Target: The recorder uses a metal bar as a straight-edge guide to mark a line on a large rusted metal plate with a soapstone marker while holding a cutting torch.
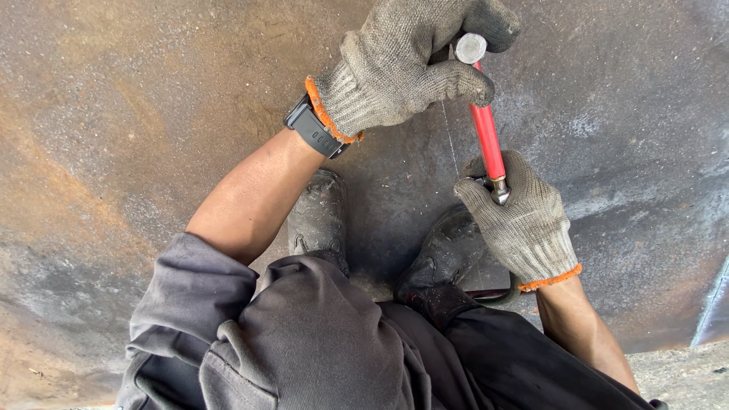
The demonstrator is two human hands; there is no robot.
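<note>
I crouch over a large rusty grey steel plate (152, 114). My left hand (402, 72), in a grey knit glove with an orange cuff, is closed around the upper end of a red-handled tool (487, 137), just below its round silver end. My right hand (528, 224), gloved the same way, grips the tool's lower metal end close to the plate. The tool slants between the two hands. A dark watch (313, 127) sits on my left wrist. A thin pale line (449, 140) runs on the plate just left of the tool.
My two dark work boots (319, 216) (446, 254) stand on the plate right below the hands. Grey trousers fill the lower frame. The plate's edge and gritty ground (683, 372) show at the lower right.
</note>
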